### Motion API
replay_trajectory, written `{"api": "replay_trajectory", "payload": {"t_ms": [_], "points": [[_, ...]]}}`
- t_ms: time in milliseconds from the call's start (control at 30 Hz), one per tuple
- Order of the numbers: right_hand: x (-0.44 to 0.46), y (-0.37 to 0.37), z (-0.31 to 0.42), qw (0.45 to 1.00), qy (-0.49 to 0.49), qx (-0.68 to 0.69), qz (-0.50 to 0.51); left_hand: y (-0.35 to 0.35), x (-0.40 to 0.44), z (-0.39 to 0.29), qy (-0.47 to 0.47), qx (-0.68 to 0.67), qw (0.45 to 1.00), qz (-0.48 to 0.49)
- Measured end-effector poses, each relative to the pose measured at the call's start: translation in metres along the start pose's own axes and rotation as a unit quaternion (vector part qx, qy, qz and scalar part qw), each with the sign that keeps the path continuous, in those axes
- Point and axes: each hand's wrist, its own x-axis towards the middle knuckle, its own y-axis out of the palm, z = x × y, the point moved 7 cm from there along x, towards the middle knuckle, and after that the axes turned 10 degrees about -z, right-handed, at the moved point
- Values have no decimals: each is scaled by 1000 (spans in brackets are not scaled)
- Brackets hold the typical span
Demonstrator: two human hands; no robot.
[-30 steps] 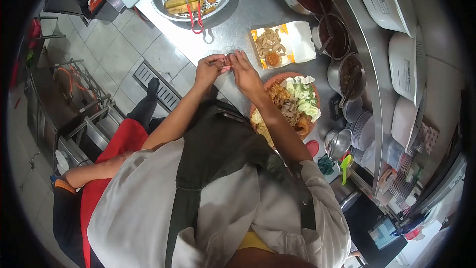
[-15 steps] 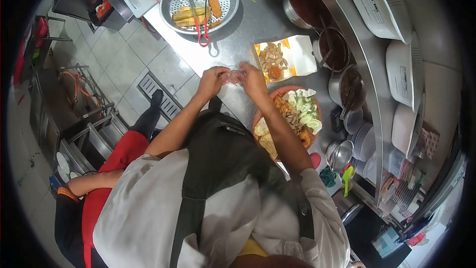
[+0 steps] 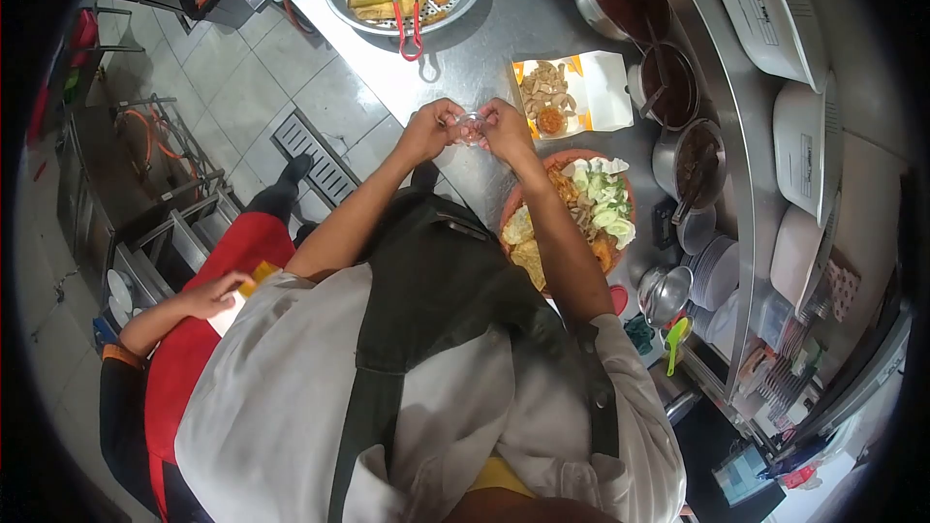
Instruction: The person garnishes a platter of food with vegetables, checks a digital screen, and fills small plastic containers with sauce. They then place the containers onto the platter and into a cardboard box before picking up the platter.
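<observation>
Between my two hands, over the counter's front edge, is a small clear plastic cup (image 3: 470,130). My left hand (image 3: 430,130) pinches its left side, and my right hand (image 3: 506,130) pinches its right side. An open carton (image 3: 608,92) with chopped brown pieces and a small orange-red portion lies just beyond my right hand. Nearer my right forearm is a round clay-coloured plate (image 3: 578,154) holding cucumber, greens, omelette and meat, partly hidden by the forearm.
A perforated metal bowl (image 3: 475,2) with fried food and red-handled tongs (image 3: 412,50) stands at the back. Pots of sauce (image 3: 666,87) line the right side, with stacked plates (image 3: 712,276) nearer. A co-worker's hand (image 3: 215,296) is at the left, beside a yellow and white item.
The cup between my hands now shows more clearly, its rim facing up. The co-worker's hand has risen beside a yellow and white item. The camera view has shifted slightly.
</observation>
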Motion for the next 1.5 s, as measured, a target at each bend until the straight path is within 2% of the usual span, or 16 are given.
{"api": "replay_trajectory", "payload": {"t_ms": [200,333,367,433,467,500,533,667,800,867,933,1033,1067,1300,1400,1500], "points": [[-1,11,-9,975,112,185,55,-3,2,-14,3,17,999,36],[-2,15,-13,987,10,158,-20,-3,9,-1,112,35,993,-3],[-10,8,-4,986,13,164,-18,-4,7,-2,72,27,997,1],[8,24,-40,978,-115,171,-23,1,16,22,60,-4,998,-8],[0,22,-30,972,-20,236,6,-3,15,18,118,23,992,-48],[-14,15,-17,953,78,291,32,-7,8,3,75,46,995,-51],[-17,17,-15,953,92,285,43,-10,3,-7,-4,40,998,-41],[-9,8,-12,965,87,243,48,-9,14,-4,-10,53,998,-34],[5,16,-42,986,-47,153,-51,-10,24,6,79,52,994,-54],[-15,1,-20,992,-56,85,-81,-8,28,22,15,-23,1000,-13],[-37,-6,-12,989,-15,147,-32,-6,20,11,-43,-97,994,12],[-49,-17,-13,975,34,217,-35,9,9,-9,-27,-103,991,80],[-48,-29,-11,984,-34,144,-101,17,6,-15,-15,-109,988,105],[-63,-83,0,990,20,118,-73,55,-4,-64,22,53,973,224],[-73,-93,9,989,-46,34,-140,60,-8,-65,21,82,973,215],[-67,-62,-6,990,12,104,-98,45,0,-50,37,95,976,191]]}}
